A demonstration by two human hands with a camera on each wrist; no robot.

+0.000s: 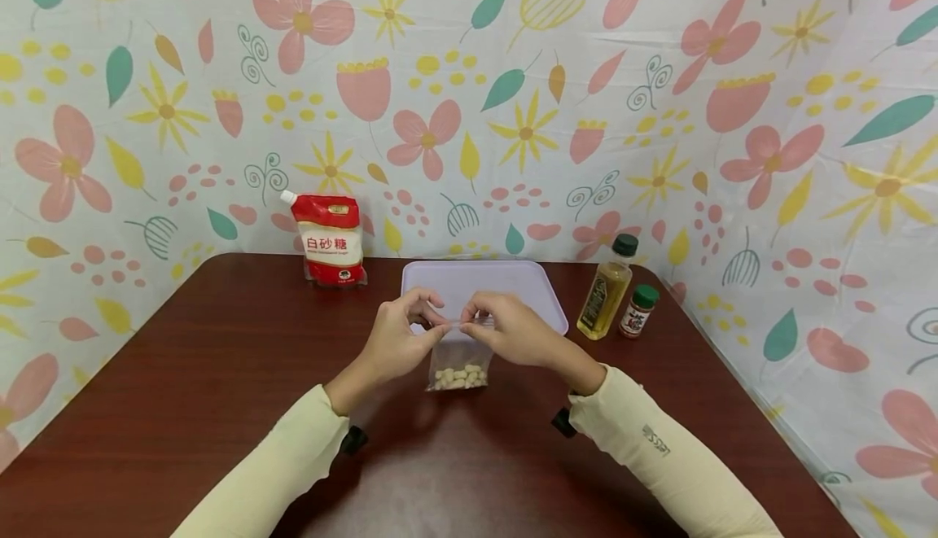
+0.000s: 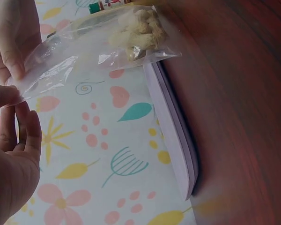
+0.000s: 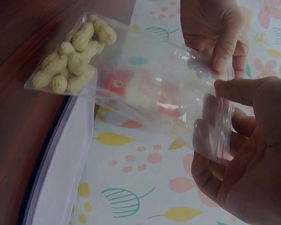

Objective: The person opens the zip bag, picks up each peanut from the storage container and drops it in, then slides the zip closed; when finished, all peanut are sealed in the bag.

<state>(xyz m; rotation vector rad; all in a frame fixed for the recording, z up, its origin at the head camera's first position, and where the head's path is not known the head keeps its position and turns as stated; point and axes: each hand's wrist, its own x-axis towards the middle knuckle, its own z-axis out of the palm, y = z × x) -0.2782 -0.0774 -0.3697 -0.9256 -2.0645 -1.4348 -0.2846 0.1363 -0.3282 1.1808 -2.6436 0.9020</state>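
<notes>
A clear zip-top plastic bag (image 1: 458,352) hangs upright between my two hands, with shelled-on peanuts (image 1: 460,378) gathered at its bottom. My left hand (image 1: 401,334) pinches the top edge between thumb and fingers. Close beside it, my right hand (image 1: 516,331) pinches the same edge. In the right wrist view the bag's zip strip (image 3: 224,124) runs between the thumbs, and the peanuts (image 3: 75,56) lie at the far end. The left wrist view shows the bag (image 2: 61,61) stretching away from both thumbs.
Behind the bag lies a pale lavender tray (image 1: 513,277) on the dark brown table (image 1: 242,343). A red and white sugar pouch (image 1: 331,241) stands at the back left. An oil bottle (image 1: 607,290) and a green-capped spice jar (image 1: 639,312) stand right of the tray.
</notes>
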